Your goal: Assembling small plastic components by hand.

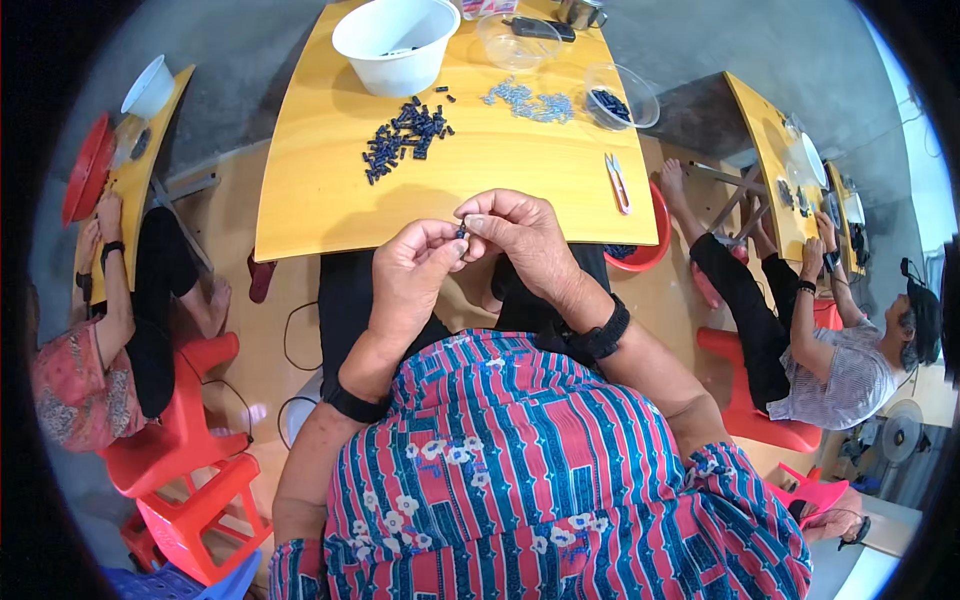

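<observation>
Over the near edge of the yellow table (pixel 330 215), my two hands meet at a small dark plastic part (pixel 461 231). My left hand (pixel 415 260) pinches it between thumb and fingers. From the other side, my right hand (pixel 520 235) closes thumb and forefinger on its upper end; the fingers cover most of it. Beyond my hands lies a loose pile of small black plastic pieces (pixel 408 135). Farther right, small clear or silvery pieces (pixel 530 102) are spread out.
A white tub (pixel 397 45) stands at the far left. A clear bowl (pixel 518 45) and a clear container with dark pieces (pixel 610 108) sit at the right, near thread snips (pixel 618 185). A red basin (pixel 655 240) is below the right edge. People work at side tables.
</observation>
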A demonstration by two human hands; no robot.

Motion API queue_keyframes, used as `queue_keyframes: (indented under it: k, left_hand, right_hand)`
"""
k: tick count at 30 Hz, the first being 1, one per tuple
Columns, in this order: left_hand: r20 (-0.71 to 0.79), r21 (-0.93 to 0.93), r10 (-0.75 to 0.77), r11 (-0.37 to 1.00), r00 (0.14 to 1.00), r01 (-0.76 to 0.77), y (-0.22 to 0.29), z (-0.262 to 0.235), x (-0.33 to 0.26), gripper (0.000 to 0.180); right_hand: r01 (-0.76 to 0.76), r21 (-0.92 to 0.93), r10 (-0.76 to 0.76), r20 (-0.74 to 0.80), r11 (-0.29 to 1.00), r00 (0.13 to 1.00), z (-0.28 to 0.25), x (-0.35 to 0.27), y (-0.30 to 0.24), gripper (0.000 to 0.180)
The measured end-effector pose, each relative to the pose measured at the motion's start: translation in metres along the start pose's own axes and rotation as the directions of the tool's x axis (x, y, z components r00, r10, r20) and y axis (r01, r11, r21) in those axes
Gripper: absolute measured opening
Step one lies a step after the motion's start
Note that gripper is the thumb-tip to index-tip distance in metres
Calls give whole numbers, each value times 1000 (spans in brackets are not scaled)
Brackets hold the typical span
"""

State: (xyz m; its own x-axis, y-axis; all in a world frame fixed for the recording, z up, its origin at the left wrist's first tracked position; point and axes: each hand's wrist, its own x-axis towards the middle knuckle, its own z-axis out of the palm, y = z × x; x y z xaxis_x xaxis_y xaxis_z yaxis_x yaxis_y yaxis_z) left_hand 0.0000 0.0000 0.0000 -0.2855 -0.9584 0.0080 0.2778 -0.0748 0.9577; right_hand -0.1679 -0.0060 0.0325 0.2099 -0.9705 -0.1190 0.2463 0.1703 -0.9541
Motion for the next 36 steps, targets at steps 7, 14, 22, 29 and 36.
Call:
queue_keyframes:
  k: [7, 14, 22, 29, 36]
  left_hand:
    - [-26, -7, -6, 1000, 1000, 6, 4, 9, -8, 13]
    - [-25, 29, 0, 1000, 1000, 1, 8, 7, -7, 11]
    - [-22, 45, 7, 999, 1000, -6, 9, 8, -4, 11]
    - [-37, 77, 7, 997, 999, -4, 5, 7, -3, 8]
    - [-66, 50, 17, 999, 998, -14, 11, 9, -3, 9]
  right_hand:
    - [-7, 16, 7, -16, 1000, 1000, 0, -10, -4, 12]
    - [46, -45, -46, -3, 998, 999, 1, -8, -4, 11]
    - [129, -215, -140, -35, 968, 990, 2, -6, -1, 9]
    - [166, -266, -193, -77, 950, 978, 5, -7, 3, 7]
    - [180, -407, -234, -85, 895, 969, 6, -8, 8, 8]
